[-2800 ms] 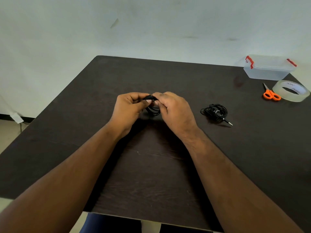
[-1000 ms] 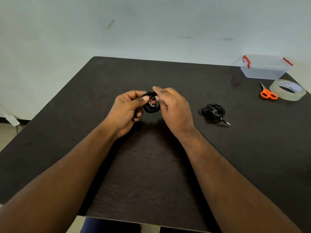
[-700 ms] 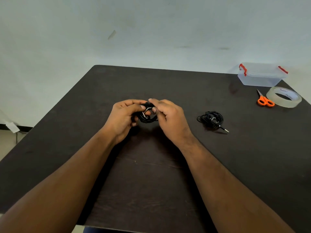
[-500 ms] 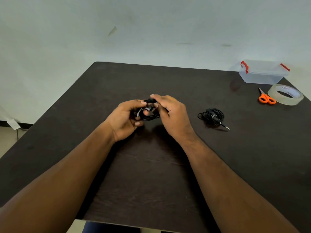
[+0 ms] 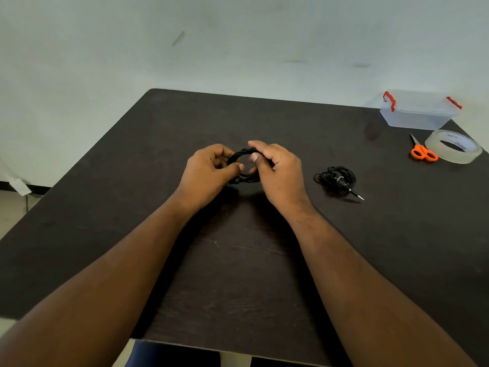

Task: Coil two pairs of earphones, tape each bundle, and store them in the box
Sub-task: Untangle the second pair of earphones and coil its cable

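Observation:
A coil of black earphones (image 5: 239, 154) hangs just above the middle of the dark table (image 5: 132, 207), held between both hands as a round loop. My left hand (image 5: 209, 173) pinches its left side with thumb and fingers. My right hand (image 5: 277, 170) grips the right side, fingers curled over the top and thumb inside the loop. A second black earphone bundle (image 5: 336, 180) lies loose on the table to the right, its jack plug pointing right. The clear lidded box with red latches (image 5: 418, 111) stands at the far right corner.
Orange-handled scissors (image 5: 422, 152) and a roll of clear tape (image 5: 452, 145) lie in front of the box near the right edge. A pale wall runs behind the table. The table's near edge is below my forearms.
The coil has been turned and shaped into a rounder, more open loop between my hands. The metal plug seen earlier between my fingers is no longer visible. The second bundle has not moved.

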